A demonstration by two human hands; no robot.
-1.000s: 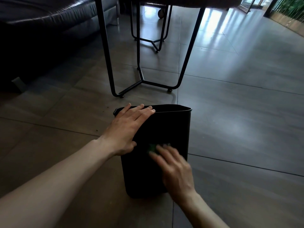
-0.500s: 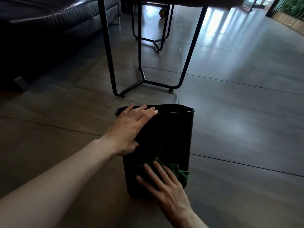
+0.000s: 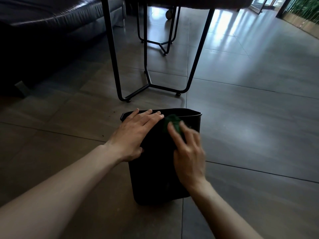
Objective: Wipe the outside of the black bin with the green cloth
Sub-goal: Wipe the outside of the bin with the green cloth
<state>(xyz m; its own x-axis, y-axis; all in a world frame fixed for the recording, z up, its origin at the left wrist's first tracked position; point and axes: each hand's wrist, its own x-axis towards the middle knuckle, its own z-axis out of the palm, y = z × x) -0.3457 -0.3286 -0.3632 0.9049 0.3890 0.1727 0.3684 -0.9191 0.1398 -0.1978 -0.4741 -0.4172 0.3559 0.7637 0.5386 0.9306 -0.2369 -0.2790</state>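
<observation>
The black bin stands upright on the tiled floor in front of me. My left hand lies flat over its near left top corner, fingers spread along the rim, steadying it. My right hand presses the green cloth against the bin's near wall just under the rim. Only a bunched part of the cloth shows past my fingertips; the rest is hidden under the hand. The right hand is blurred by motion.
A table with thin black metal legs stands just beyond the bin. A dark leather sofa fills the far left. Grey floor tiles stretch away to the right, with a planter edge at the far right corner.
My right hand has swept the green cloth up the bin's near wall, from near the bottom to just under the rim. The left hand has stayed on the top corner.
</observation>
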